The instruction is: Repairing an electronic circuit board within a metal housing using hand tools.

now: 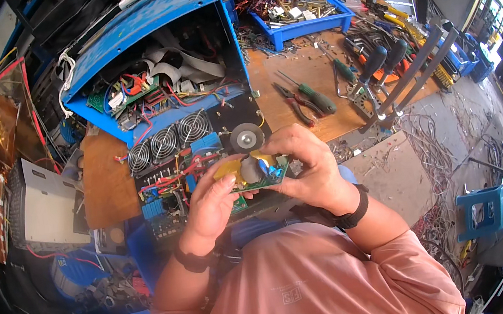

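Note:
Between my two hands I hold a small green circuit board (250,183) with yellow, grey and blue parts standing on it. My left hand (211,193) grips its left end, thumb on top. On the right end, my right hand (309,165) is closed with fingers over the top and thumb below. Just beyond my hands lies a black panel (235,116) carrying three round fan guards (165,142), a round silver-centred part (246,137), red wires and blue blocks. Behind it a blue metal case (142,32) stands open, with flat grey cables and wiring inside.
A blue tray (311,30) of metal pieces sits at the back. Pliers (295,105), a green-handled screwdriver (318,100) and several other tools lie on the wooden bench (270,79). Loose wires (433,153) and a blue stool (483,211) are on the right.

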A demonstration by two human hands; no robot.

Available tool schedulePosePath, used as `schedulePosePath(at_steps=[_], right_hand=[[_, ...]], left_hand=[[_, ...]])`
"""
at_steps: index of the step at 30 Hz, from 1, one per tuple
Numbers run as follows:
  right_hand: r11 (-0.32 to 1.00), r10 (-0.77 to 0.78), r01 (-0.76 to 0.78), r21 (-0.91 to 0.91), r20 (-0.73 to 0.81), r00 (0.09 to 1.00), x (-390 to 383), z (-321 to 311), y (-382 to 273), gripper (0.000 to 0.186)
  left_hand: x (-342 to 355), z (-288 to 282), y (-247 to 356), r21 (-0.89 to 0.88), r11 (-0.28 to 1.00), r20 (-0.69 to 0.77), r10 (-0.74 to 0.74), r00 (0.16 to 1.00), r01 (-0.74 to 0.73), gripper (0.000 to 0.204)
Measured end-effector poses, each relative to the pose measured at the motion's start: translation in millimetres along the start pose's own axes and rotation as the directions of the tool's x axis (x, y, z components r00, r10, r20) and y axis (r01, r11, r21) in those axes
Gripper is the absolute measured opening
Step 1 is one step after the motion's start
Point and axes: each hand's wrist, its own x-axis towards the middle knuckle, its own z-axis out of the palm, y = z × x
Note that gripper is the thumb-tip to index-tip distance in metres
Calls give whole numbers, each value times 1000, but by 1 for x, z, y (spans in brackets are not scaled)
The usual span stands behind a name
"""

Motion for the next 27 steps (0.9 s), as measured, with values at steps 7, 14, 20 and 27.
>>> schedulePosePath(at_steps=[7, 14, 20, 27], right_hand=[[989, 114, -116, 94, 22, 993, -2, 5, 7, 49], [981, 153, -163, 102, 96, 984, -2, 1, 7, 74], [977, 207, -213, 30, 134, 969, 0, -3, 2, 78], [984, 168, -157, -88, 136, 976, 1, -4, -1, 66]], left_hand=[[1, 0, 5, -60, 997, 21, 47, 999, -46, 46], [-2, 6, 14, 206, 972, -103, 137, 985, -113, 61], [-3, 2, 19, 738, 576, 120, 403, 907, -353, 70], [-9, 5, 18, 705, 646, 46, 370, 928, -293, 74]])
